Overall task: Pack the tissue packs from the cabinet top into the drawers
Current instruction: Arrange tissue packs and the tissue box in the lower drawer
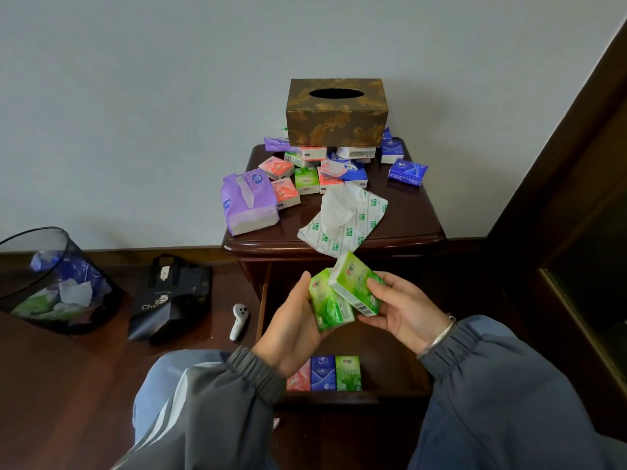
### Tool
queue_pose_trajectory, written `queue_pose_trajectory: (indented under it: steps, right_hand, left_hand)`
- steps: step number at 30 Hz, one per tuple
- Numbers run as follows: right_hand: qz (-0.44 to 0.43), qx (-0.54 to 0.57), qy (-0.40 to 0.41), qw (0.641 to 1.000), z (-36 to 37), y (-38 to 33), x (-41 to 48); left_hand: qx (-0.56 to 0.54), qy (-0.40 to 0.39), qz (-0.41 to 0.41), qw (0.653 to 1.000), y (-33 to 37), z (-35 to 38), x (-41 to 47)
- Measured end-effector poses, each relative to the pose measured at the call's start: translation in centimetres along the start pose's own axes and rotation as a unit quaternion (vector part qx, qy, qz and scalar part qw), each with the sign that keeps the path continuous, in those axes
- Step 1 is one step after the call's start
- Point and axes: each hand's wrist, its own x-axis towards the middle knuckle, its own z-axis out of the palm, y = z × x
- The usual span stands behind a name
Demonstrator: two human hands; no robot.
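Floor (84,385) at left is carrying a mesh bin (51,283) and a black bag (169,296); at centre the left hand (291,330), palm up, is cradling one green tissue pack (329,307), fingers curled beneath, its long axis running away from the person. Just right, the second green pack (354,283) is leaning tilted against it, touching, long axis slanting down-right, pinched between thumb and curled fingers of the right hand (403,310). Both are hovering over the open drawer (383,354), three packs (324,373) standing in a row inside, below the dark worktop (407,215) strewn with further packs (305,178).
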Motion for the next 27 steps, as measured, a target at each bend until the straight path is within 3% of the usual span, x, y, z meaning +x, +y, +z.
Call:
queue_pose_trajectory:
  steps: [4,7,10,14,19,23,27]
  right_hand:
    - [-0.039,-0.001,0.049,0.998,0.0,0.7,0.8]
    - [-0.073,-0.029,0.131,0.988,-0.3,1.1,1.6]
    - [-0.081,-0.05,0.156,0.983,-0.1,1.8,2.2]
    - [-0.105,-0.141,0.187,0.967,1.0,3.1,2.8]
    - [-0.198,-0.322,0.204,0.903,2.1,3.7,3.1]
    - [-0.251,-0.441,0.202,0.838,3.1,4.3,3.3]
    - [-0.247,-0.469,0.149,0.835,3.2,3.5,3.1]
  left_hand:
    - [-0.026,0.027,0.04,0.998,-1.1,0.0,0.0]
    - [-0.009,0.112,0.087,0.99,-0.9,-0.3,0.6]
    - [0.026,0.174,0.115,0.978,-0.9,0.0,1.1]
    - [-0.012,0.146,0.12,0.982,-1.2,0.9,1.4]
    - [0.032,0.095,0.106,0.989,-1.4,0.8,1.6]
    - [0.036,0.126,0.098,0.986,-1.1,0.2,2.1]
    - [0.068,0.148,0.106,0.981,-0.2,-0.8,2.5]
